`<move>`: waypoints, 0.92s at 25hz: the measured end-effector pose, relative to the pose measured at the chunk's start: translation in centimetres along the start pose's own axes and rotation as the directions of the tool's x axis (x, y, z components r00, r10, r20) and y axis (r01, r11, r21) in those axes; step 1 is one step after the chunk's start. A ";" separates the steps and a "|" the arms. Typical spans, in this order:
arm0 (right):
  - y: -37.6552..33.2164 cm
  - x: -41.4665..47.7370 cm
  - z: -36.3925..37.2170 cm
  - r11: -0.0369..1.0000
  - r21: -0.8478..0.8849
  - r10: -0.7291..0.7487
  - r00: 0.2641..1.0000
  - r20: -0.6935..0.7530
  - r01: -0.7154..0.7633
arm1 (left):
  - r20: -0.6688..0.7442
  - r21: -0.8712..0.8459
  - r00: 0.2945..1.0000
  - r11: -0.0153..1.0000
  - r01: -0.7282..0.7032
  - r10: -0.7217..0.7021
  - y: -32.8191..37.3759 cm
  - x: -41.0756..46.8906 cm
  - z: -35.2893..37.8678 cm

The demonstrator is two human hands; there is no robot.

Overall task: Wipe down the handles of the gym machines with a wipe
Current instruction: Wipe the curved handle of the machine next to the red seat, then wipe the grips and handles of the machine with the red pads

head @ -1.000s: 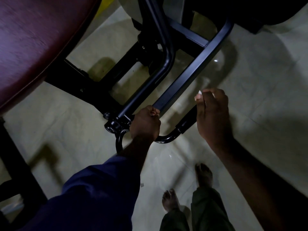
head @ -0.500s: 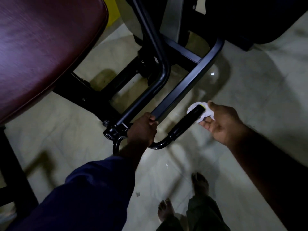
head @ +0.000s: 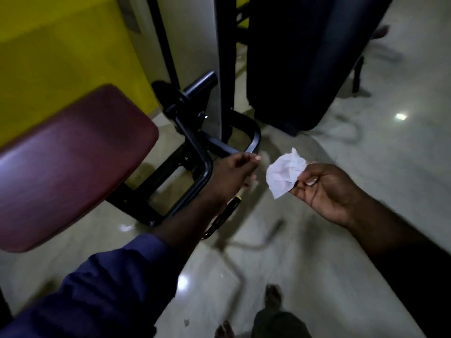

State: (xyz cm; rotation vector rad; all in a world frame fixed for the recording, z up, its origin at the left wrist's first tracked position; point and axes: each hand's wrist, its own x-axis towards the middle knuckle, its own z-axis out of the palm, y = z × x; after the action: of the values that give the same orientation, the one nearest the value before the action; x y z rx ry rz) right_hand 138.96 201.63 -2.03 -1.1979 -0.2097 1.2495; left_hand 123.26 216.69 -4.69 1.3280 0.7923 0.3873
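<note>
I've let go of the handle [head: 231, 208], which now hangs beneath my left hand [head: 234, 173], loose and empty, while my right hand [head: 328, 191] pinches the wipe [head: 285, 173] lifted clear of it, so this grip looks done.

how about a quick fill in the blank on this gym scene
1. The right hand pinches the wipe, which is ___ in colour.
2. The left hand holds ___.
3. The wall beyond the seat is ___.
Missing words: white; nothing; yellow.
</note>
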 end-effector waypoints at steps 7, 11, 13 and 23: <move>-11.2 -11.4 -5.0 0.882 -0.419 -0.291 0.949 -0.121 0.217 | 0.444 0.137 0.891 0.975 -0.173 0.096 14.2 -2.1 12.1; -16.0 -13.8 -10.4 0.868 -0.423 -0.353 0.922 -0.157 0.260 | 0.468 0.140 0.871 0.961 -0.240 0.149 17.3 0.5 20.9; -18.2 -14.7 -13.6 0.880 -0.396 -0.340 0.930 -0.139 0.263 | 0.524 0.147 0.838 0.953 -0.266 0.153 18.2 2.0 25.5; -27.7 -10.0 -29.7 0.930 -0.226 -0.356 0.869 -0.343 0.291 | 0.535 0.081 0.845 0.996 -0.035 -0.014 19.4 14.2 42.8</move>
State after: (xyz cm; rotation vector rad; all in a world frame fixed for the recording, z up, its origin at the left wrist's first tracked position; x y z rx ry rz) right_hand 172.64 180.80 11.32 -1.4579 -0.2213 0.6972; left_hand 166.64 200.23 11.30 1.4305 0.3299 -0.0243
